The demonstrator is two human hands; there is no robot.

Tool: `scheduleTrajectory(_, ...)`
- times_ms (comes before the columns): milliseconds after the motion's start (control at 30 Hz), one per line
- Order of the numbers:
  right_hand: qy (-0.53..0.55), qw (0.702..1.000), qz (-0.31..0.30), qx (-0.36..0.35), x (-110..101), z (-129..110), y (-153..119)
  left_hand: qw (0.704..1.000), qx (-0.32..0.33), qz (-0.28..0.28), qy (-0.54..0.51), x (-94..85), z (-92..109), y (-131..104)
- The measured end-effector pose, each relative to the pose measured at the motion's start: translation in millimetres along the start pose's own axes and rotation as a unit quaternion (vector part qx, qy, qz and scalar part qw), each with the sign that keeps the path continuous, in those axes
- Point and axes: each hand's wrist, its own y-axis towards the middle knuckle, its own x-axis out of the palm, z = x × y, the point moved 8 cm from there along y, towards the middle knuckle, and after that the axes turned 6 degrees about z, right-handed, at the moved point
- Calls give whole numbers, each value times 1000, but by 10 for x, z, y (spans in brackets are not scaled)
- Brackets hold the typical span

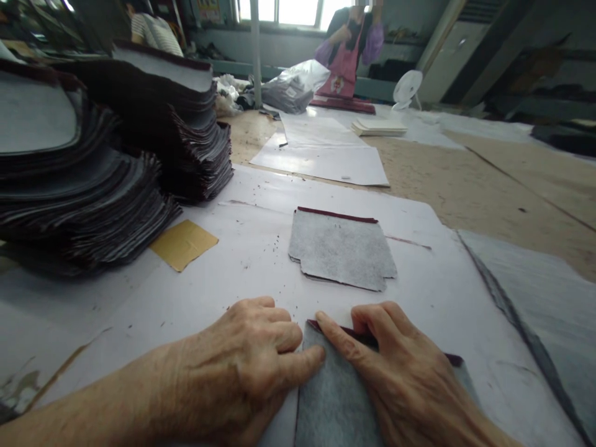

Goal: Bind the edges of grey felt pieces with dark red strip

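Head view: the left hand (242,366) and right hand (400,379) lay flat, fingers spread, pressing a grey piece (333,397) to the table (465,323), neither grip pinching it. Beyond them lay another piece (342,248). Uneven pressure could skew the piece.

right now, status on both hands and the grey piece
Left hand and right hand flat on near grey piece, pressing its top edge. Second grey piece lies apart, beyond. Stacks at left, clear of hands.
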Motion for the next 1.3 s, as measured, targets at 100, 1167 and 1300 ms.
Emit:
scheduleTrajectory(100,-13,1000,-13,-5,6,-8,5,1000,6,0,0,8,5,0)
scheduleTrajectory(1167,3,1000,-1,0,-46,34,-51,999,25,29,1,-11,-3,2)
scheduleTrajectory(1300,-62,994,-67,-52,13,-123,-6,999,23,23,-5,-6,-15,26)
